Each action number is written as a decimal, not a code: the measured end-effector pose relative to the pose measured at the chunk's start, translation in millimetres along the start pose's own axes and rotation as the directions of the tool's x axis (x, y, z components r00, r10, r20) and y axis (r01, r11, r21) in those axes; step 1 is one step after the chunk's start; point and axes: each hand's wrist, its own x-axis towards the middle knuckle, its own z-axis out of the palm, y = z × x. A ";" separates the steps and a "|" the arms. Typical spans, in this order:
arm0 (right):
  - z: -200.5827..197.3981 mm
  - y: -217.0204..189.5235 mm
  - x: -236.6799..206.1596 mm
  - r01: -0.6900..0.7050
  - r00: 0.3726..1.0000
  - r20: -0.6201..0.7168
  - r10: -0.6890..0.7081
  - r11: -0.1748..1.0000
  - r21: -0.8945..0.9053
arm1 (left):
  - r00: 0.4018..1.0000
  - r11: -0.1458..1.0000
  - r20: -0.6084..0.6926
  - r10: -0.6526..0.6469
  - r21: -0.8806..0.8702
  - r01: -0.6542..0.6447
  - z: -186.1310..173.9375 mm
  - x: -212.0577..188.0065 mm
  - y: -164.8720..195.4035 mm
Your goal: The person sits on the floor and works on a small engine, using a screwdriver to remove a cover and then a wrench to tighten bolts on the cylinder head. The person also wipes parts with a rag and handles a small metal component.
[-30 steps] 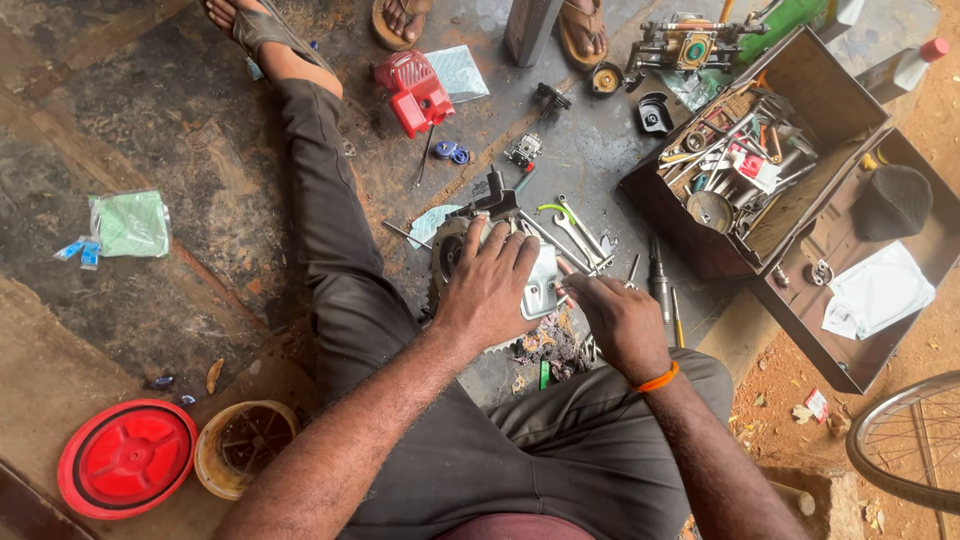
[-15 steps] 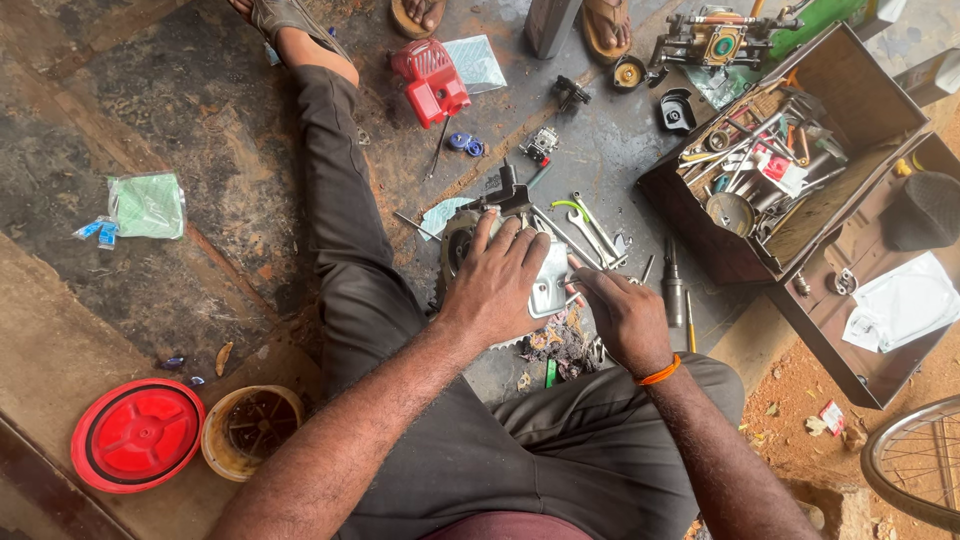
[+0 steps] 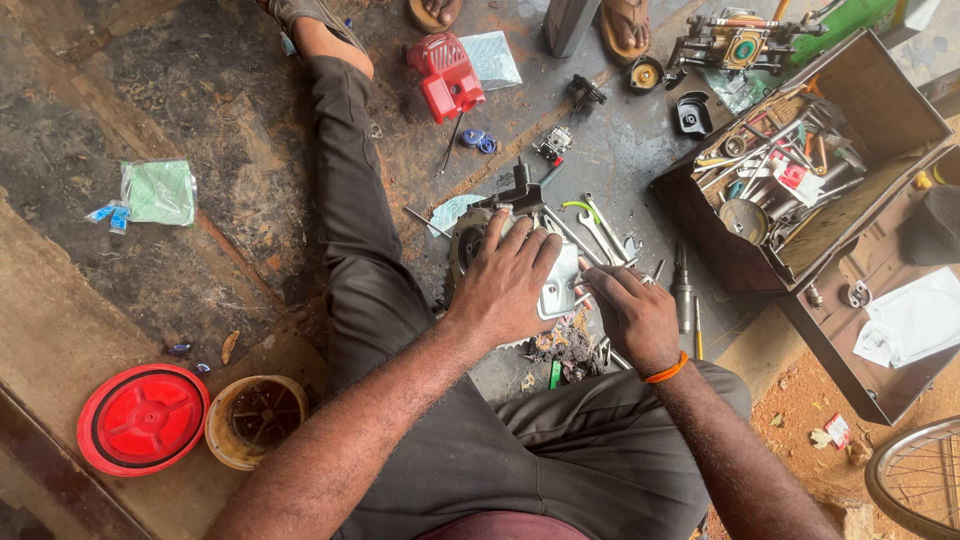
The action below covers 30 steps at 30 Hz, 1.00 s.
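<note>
Both hands are working on a small engine on the oily concrete floor.

The left hand (image 3: pixel 505 285) is lying flat, fingers spread, pressing down on the round engine block (image 3: pixel 470 240), which is sitting under and just at eleven o'clock of the palm. The right hand (image 3: pixel 630 310) is pinching its fingertips together at the edge of the engine's silvery metal cover (image 3: pixel 558 290), directly at nine o'clock of that hand; whether a tool is sitting in that pinch, I cannot tell. Two or three steel spanners (image 3: pixel 600 228) are fanning out at twelve o'clock of the right hand. One open, rusty brown toolbox (image 3: pixel 880 110) is lying at two o'clock. One red plastic engine cover (image 3: pixel 445 75) is resting at twelve o'clock, and one red round lid (image 3: pixel 142 418) beside one tan tub (image 3: pixel 255 420) at eight o'clock.
</note>
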 end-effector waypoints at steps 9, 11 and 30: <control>-8.3 21.3 7.9 0.270 0.962 0.074 -0.262 0.954 -0.131 | 0.999 1.000 -0.038 -0.005 -0.014 0.004 0.8 -2.4 0.3; -6.6 24.0 6.6 0.234 0.967 0.127 -0.220 0.965 -0.114 | 0.999 1.000 -0.047 -0.006 -0.019 0.005 1.8 -2.1 0.2; 25.6 -7.6 -13.6 -0.131 0.981 -0.122 0.154 0.976 0.176 | 0.986 0.995 -0.168 -0.018 -0.096 0.002 4.8 -3.7 2.1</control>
